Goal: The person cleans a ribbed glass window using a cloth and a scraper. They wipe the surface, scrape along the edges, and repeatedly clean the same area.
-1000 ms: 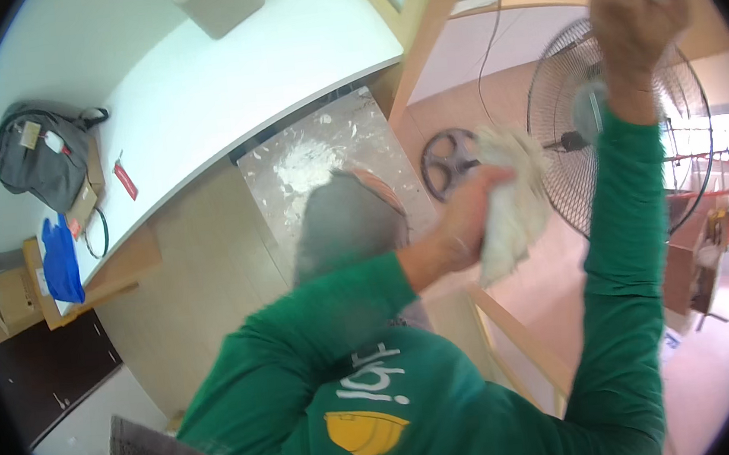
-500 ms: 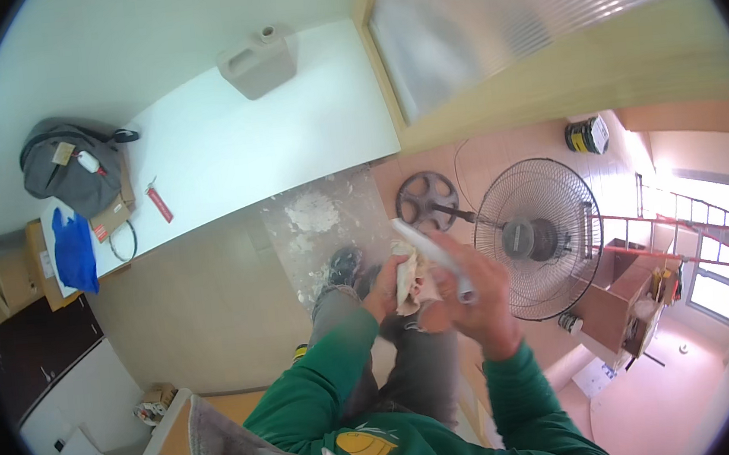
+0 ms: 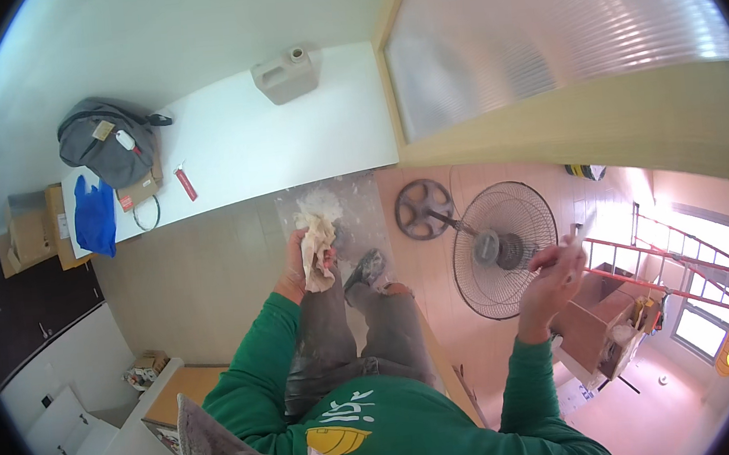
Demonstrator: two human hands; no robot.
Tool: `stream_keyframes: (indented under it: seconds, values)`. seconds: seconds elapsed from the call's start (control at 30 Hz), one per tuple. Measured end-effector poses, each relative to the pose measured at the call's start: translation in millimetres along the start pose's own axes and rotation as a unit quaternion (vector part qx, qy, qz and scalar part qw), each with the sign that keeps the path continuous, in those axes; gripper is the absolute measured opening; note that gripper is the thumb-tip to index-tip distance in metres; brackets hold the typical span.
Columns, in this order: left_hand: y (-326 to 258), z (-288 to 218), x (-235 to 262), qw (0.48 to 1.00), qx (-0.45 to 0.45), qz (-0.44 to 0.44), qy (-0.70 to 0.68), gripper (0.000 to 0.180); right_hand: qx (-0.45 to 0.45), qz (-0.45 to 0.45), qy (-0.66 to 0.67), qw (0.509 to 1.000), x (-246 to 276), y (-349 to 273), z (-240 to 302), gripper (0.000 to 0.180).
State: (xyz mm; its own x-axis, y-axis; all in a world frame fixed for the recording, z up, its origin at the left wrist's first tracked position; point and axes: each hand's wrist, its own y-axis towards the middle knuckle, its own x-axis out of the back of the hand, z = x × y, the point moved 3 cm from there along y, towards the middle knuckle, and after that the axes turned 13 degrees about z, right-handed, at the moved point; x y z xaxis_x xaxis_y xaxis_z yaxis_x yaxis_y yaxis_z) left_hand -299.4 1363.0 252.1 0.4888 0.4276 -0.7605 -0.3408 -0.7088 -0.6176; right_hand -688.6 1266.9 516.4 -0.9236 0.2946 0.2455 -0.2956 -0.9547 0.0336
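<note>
My left hand (image 3: 297, 268) is closed around a crumpled white and beige rag (image 3: 317, 236), held out over my knees. Off to the right, apart from it, my right hand (image 3: 550, 272) is raised and grips a thin pale tool (image 3: 584, 227) that is blurred. Both arms are in green sleeves. Below them I see my grey, dust-marked trousers (image 3: 349, 350) and a shoe (image 3: 367, 271), high above the floor. A clear plastic sheet (image 3: 362, 197) speckled white lies on the floor under my feet.
A standing fan (image 3: 505, 250) and its round base (image 3: 424, 209) are at the right. A white desk (image 3: 271, 145) carries a grey backpack (image 3: 106, 146), a beige jerrycan (image 3: 286, 74) and a blue bag (image 3: 95, 216). A frosted panel (image 3: 538, 30) in a wooden frame is ahead, a red ladder (image 3: 688, 264) far right.
One second ago my right hand reached high overhead. Half a second ago both hands met at the middle around the tool and rag. Now they have moved apart, the right hand going right.
</note>
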Motion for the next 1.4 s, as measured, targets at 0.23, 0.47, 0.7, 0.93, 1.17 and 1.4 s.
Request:
stream_keyframes:
  seconds: [0.23,0.47,0.7,0.93,1.17,1.4]
  values:
    - [42,-41,-32,0.998,0.029,-0.034,0.038,0.052,0.008,-0.046,0.251,0.967,-17,86,31,0.034]
    - [75,-128,-34,0.993,0.062,-0.008,0.103,0.049,0.026,-0.089,0.117,0.989,-41,74,26,0.035]
    - [94,-169,-111,0.981,0.039,-0.017,0.19,0.042,-0.354,-0.04,0.041,0.933,-55,-31,-27,0.028]
    - [115,-186,-163,0.983,-0.005,0.069,0.169,0.04,-0.357,-0.094,0.024,0.929,-47,-66,8,0.026]
    - [148,-190,-195,0.975,-0.021,0.124,0.181,0.05,0.004,-0.231,0.014,0.973,-19,34,93,0.033]
    - [119,-166,-161,0.971,0.022,0.055,0.23,0.049,0.201,-0.054,0.225,0.952,-67,90,83,0.041]
